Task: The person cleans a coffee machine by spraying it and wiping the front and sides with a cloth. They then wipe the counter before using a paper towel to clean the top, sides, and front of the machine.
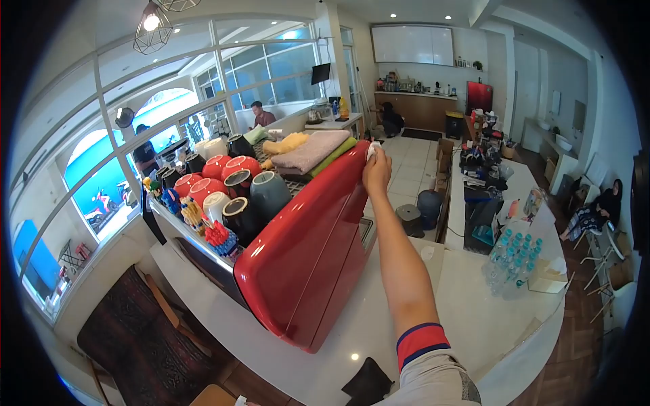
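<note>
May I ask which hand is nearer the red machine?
Right: the right hand holds something white at the far top corner of the red machine; the left hand is out of view.

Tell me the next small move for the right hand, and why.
Probably slide the white wad down the red panel: the right hand holds it at the panel's far upper corner, the face below looks unobstructed, and cups and towels crowd beside its top edge.

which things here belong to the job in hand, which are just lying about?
Seemingly in the job:
right hand
white wad it grips
red machine at the hand

Seemingly lying about:
cups on top
folded towels
plastic bottles
</note>
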A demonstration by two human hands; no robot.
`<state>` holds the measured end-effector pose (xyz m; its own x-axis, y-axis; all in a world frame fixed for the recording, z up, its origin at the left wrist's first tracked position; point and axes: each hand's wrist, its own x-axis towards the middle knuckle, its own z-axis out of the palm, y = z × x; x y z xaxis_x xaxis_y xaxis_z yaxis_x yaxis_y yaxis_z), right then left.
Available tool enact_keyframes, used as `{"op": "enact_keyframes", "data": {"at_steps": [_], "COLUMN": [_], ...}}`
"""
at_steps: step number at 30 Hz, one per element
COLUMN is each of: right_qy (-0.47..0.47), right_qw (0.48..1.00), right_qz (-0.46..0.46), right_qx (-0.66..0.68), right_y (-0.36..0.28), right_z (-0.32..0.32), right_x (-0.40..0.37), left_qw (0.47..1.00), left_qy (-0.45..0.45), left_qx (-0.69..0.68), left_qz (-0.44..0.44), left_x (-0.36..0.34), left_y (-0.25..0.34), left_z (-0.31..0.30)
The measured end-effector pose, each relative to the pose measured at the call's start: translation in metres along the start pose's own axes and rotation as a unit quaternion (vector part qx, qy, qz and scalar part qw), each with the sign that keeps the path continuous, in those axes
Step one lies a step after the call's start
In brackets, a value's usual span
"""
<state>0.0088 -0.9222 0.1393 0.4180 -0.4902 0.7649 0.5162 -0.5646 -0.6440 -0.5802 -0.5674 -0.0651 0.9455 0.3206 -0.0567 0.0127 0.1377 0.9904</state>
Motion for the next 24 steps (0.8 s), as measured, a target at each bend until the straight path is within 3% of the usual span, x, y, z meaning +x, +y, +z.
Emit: {"op": "enact_keyframes", "data": {"at_steps": [1, 2, 3, 5, 6, 7, 10, 12, 14, 15, 18, 24], "right_qy": [0.016, 0.030, 0.013, -0.027, -0.076, -0.089, -0.141, -0.132, -0.082, -0.087, -0.060, -0.056], "right_qw": [1.000, 0.999, 0.999, 0.994, 0.993, 0.980, 0.969, 0.956, 0.938, 0.938, 0.922, 0.927], "right_qz": [0.010, 0.021, 0.014, -0.053, -0.046, -0.067, -0.055, 0.156, 0.255, 0.255, 0.304, 0.295], "right_qx": [0.000, -0.002, 0.030, 0.091, 0.074, 0.167, 0.197, 0.209, 0.222, 0.220, 0.234, 0.223], "right_y": [-0.008, -0.025, -0.054, -0.111, -0.146, -0.150, -0.141, -0.115, -0.093, -0.090, -0.101, -0.108], "right_z": [-0.001, -0.010, -0.028, -0.068, -0.097, -0.099, -0.128, -0.144, -0.163, -0.176, -0.222, -0.262], "right_x": [-0.020, -0.044, -0.071, -0.133, -0.168, -0.204, -0.261, -0.276, -0.281, -0.278, -0.264, -0.259], "left_qw": [0.998, 0.998, 0.998, 0.982, 0.946, 0.884, 0.840, 0.820, 0.808, 0.797, 0.812, 0.830], "left_qy": [0.006, 0.028, 0.031, 0.016, -0.044, -0.107, -0.125, -0.095, -0.044, -0.018, 0.052, 0.061], "left_qx": [0.048, 0.059, 0.059, 0.189, 0.289, 0.382, 0.430, 0.423, 0.403, 0.403, 0.380, 0.411], "left_qz": [0.045, 0.023, 0.015, 0.024, 0.139, 0.245, 0.307, 0.374, 0.427, 0.449, 0.440, 0.373], "left_x": [-0.003, -0.003, -0.007, -0.004, 0.008, 0.020, 0.035, 0.050, 0.073, 0.083, 0.100, 0.115], "left_y": [0.010, -0.003, 0.023, 0.081, 0.085, 0.097, 0.144, 0.152, 0.153, 0.154, 0.155, 0.118], "left_z": [0.011, 0.005, 0.028, 0.072, 0.073, 0.079, 0.134, 0.166, 0.193, 0.204, 0.229, 0.241]}}
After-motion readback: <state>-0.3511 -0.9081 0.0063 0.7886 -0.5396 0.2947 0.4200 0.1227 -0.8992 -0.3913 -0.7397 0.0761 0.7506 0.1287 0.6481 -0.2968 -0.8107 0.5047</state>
